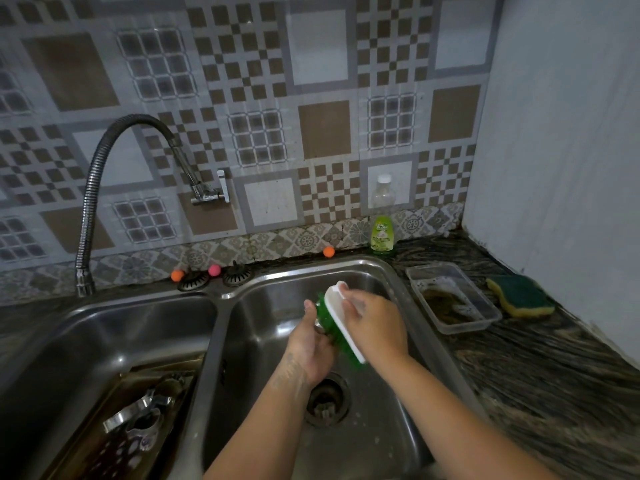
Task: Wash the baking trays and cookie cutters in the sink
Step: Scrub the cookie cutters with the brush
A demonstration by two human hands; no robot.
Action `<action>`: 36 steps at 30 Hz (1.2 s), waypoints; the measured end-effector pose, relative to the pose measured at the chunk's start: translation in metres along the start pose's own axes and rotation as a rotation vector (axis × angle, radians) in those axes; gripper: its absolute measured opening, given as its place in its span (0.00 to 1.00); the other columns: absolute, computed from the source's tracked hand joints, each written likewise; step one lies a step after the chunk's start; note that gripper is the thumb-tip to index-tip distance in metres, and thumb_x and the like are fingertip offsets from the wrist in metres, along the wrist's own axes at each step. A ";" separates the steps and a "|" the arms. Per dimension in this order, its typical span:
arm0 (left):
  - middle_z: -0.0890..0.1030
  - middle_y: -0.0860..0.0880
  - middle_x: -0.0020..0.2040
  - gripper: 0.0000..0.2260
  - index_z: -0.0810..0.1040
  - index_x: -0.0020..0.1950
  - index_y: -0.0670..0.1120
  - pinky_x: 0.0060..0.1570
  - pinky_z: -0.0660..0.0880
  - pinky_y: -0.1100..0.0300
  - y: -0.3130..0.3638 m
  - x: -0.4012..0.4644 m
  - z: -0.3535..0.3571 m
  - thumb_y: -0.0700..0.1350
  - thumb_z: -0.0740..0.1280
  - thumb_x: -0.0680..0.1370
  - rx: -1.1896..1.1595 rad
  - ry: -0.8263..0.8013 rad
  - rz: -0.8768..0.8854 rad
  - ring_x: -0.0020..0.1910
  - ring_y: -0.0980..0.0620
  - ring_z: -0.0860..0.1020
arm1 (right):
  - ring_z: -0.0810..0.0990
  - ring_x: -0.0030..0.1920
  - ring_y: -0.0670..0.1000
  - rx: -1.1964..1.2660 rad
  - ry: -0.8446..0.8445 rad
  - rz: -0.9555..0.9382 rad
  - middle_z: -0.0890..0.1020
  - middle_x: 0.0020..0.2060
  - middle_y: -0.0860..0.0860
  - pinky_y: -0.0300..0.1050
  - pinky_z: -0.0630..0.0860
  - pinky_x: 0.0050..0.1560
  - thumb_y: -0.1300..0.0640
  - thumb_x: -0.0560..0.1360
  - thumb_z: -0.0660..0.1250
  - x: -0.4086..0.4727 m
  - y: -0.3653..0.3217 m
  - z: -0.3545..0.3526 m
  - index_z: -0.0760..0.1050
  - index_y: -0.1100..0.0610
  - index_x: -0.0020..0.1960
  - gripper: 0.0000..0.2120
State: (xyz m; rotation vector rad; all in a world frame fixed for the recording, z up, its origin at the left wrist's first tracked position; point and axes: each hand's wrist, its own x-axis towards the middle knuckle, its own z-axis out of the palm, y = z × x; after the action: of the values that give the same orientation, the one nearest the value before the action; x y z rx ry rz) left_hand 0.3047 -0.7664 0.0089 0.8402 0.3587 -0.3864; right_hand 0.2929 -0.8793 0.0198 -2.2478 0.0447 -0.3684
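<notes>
Over the right sink basin (374, 441), my right hand (375, 327) grips a scrub brush (341, 322) with a white back and green bristles. My left hand (311, 348) holds a small metal cookie cutter (319, 323) against the bristles; the hand and brush hide most of it. In the left basin (86, 327) a dark baking tray (107, 441) lies tilted, with several metal cookie cutters (138, 415) on it.
A flexible faucet (90, 202) arches over the left basin. A green dish soap bottle (382, 237) stands behind the sink. On the right counter sit a clear plastic container (453, 296) and a green-yellow sponge (519, 294). Two strainers (214, 277) rest on the back rim.
</notes>
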 end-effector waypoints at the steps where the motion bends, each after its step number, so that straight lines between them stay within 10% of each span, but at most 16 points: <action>1: 0.80 0.35 0.56 0.25 0.77 0.57 0.36 0.64 0.70 0.48 -0.001 -0.002 0.001 0.57 0.55 0.82 0.006 0.007 0.019 0.60 0.40 0.77 | 0.82 0.52 0.51 0.006 0.018 0.040 0.84 0.53 0.48 0.48 0.79 0.48 0.49 0.78 0.62 0.003 0.002 -0.002 0.75 0.40 0.64 0.15; 23: 0.81 0.41 0.51 0.13 0.70 0.66 0.42 0.46 0.78 0.55 -0.005 0.000 0.007 0.43 0.57 0.83 0.298 -0.050 0.205 0.45 0.48 0.79 | 0.80 0.55 0.51 0.036 0.090 0.084 0.82 0.56 0.48 0.45 0.77 0.52 0.53 0.77 0.63 0.026 0.004 -0.013 0.77 0.44 0.62 0.15; 36: 0.83 0.39 0.55 0.16 0.74 0.64 0.37 0.46 0.80 0.63 0.013 0.000 -0.005 0.45 0.59 0.82 0.305 -0.118 0.289 0.54 0.47 0.82 | 0.80 0.54 0.42 0.198 -0.016 0.069 0.82 0.56 0.41 0.33 0.73 0.45 0.54 0.77 0.65 0.010 0.005 -0.016 0.79 0.44 0.60 0.13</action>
State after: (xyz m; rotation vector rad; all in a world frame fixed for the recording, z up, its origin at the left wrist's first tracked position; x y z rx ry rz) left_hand 0.3102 -0.7548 0.0136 1.1450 0.0647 -0.2211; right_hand 0.2988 -0.8964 0.0281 -2.0477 0.0740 -0.3044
